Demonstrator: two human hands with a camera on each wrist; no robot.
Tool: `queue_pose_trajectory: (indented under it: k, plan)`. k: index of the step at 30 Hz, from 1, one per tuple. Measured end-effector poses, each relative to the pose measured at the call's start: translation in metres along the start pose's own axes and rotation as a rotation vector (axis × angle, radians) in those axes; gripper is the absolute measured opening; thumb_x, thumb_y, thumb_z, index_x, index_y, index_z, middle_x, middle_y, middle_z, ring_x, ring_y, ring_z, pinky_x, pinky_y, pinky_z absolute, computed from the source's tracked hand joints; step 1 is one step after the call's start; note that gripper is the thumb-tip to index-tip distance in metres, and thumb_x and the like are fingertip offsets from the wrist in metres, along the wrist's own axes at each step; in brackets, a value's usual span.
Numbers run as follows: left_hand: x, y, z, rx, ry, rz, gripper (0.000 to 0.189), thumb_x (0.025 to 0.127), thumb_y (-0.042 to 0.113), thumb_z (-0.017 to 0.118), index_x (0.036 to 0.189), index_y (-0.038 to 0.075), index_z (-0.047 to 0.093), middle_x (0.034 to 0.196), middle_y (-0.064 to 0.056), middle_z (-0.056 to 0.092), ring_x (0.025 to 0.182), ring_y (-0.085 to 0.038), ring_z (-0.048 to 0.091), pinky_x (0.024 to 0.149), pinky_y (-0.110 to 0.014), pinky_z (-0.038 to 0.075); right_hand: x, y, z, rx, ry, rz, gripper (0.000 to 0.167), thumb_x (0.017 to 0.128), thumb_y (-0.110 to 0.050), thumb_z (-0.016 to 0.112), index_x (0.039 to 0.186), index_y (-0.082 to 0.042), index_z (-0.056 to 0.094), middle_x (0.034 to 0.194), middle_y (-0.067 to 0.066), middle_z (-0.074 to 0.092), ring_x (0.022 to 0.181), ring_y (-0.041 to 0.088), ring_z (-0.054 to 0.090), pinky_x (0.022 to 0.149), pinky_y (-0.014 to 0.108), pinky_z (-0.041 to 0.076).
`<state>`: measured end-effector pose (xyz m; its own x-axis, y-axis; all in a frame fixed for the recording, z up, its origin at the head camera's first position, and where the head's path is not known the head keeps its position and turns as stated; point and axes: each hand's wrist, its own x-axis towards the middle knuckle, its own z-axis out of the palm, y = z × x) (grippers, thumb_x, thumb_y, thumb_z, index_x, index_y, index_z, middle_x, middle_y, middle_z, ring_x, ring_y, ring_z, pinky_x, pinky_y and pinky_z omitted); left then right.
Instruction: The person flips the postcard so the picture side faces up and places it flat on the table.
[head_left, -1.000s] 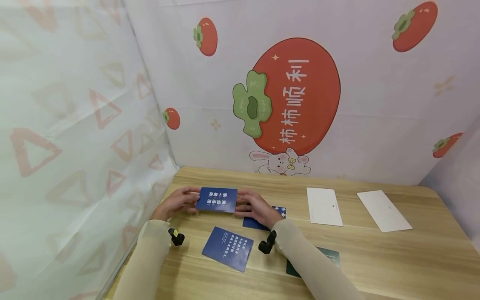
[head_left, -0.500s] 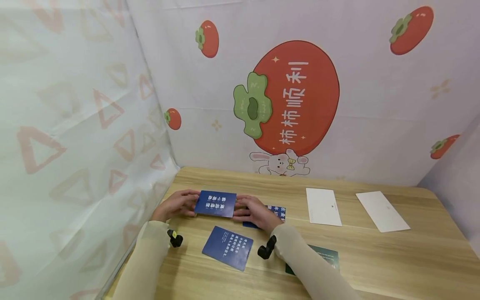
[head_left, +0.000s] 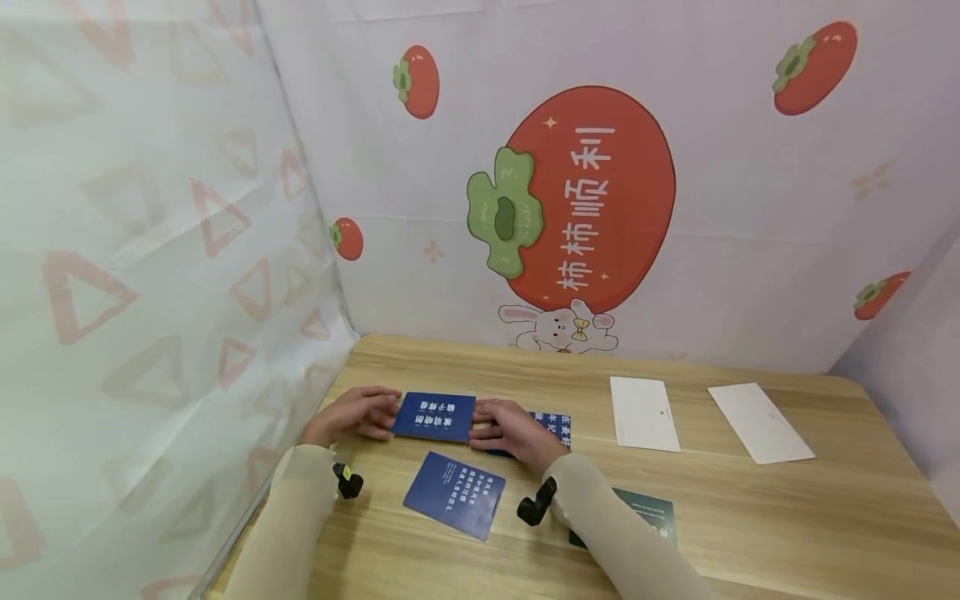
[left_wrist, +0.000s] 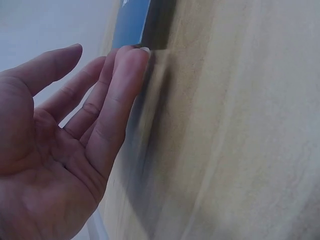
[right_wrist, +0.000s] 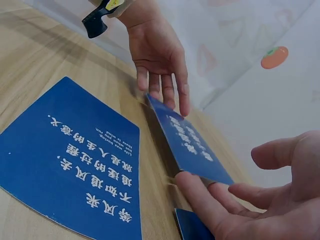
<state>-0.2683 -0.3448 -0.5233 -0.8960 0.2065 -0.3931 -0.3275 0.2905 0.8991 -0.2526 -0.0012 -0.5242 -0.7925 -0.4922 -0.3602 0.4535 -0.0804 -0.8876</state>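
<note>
A blue card with white lettering (head_left: pixel 435 417) spans the space between both hands, close over the wooden table. My left hand (head_left: pixel 362 412) touches its left end with extended fingertips; in the left wrist view the thumb stands apart from the card (left_wrist: pixel 133 22). At the opposite end, fingers of my right hand (head_left: pixel 517 429) meet the edge from below, thumb raised away, as the right wrist view shows. A second blue card (head_left: pixel 456 495) lies nearer the body. Another blue card (head_left: pixel 553 425) is partly hidden behind the right hand.
Two white cards (head_left: pixel 645 413) lie to the right on the wooden table (head_left: pixel 750 525). A dark green card (head_left: pixel 651 510) is partly covered by the right sleeve (head_left: pixel 615 525). Patterned cloth (head_left: pixel 420 292) rises behind the table and along its left side.
Both hands have lowered the blue card toward the table and slightly toward the body. The thumbs and fingers have loosened around its ends. The other cards have stayed put.
</note>
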Motion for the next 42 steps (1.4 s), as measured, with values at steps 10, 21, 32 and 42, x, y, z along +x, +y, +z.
queue_pose_trajectory:
  k: [10,21,32,42]
  plan:
    - [0.000,-0.004,0.001,0.007,-0.015,-0.008,0.055,0.116,0.024,0.054,0.159,-0.009,0.044,0.128,-0.017,0.076,0.095,-0.017,0.078,0.082,-0.040,0.071,-0.008,-0.003,0.002,-0.037,0.016,0.017,0.057,0.115,-0.018,0.049,0.163,0.011,0.035,0.161,0.035,0.044,0.136,0.051,0.061,0.111,0.051,0.061]
    - [-0.002,-0.006,0.001,0.013,-0.014,-0.004,0.055,0.116,0.025,0.054,0.158,-0.009,0.044,0.130,-0.017,0.075,0.096,-0.016,0.078,0.080,-0.040,0.071,-0.014,-0.005,-0.009,-0.016,-0.003,-0.002,0.062,0.116,-0.021,0.048,0.167,0.007,0.029,0.168,0.036,0.036,0.142,0.052,0.057,0.109,0.052,0.062]
    - [0.008,0.010,0.020,0.048,0.090,-0.013,0.045,0.115,0.024,0.055,0.151,-0.003,0.055,0.123,-0.014,0.075,0.088,-0.016,0.075,0.076,-0.039,0.071,-0.023,-0.007,-0.035,0.009,-0.003,-0.027,0.059,0.117,-0.025,0.046,0.169,0.000,0.032,0.167,0.032,0.043,0.146,0.051,0.055,0.110,0.051,0.061]
    - [0.020,0.023,0.053,0.030,0.023,-0.014,0.038,0.113,0.010,0.052,0.148,-0.003,0.058,0.121,-0.015,0.072,0.086,-0.018,0.072,0.069,-0.035,0.069,-0.035,-0.012,-0.059,-0.031,0.015,-0.024,0.053,0.119,-0.019,0.040,0.169,-0.002,0.032,0.167,0.031,0.043,0.145,0.051,0.056,0.111,0.052,0.060]
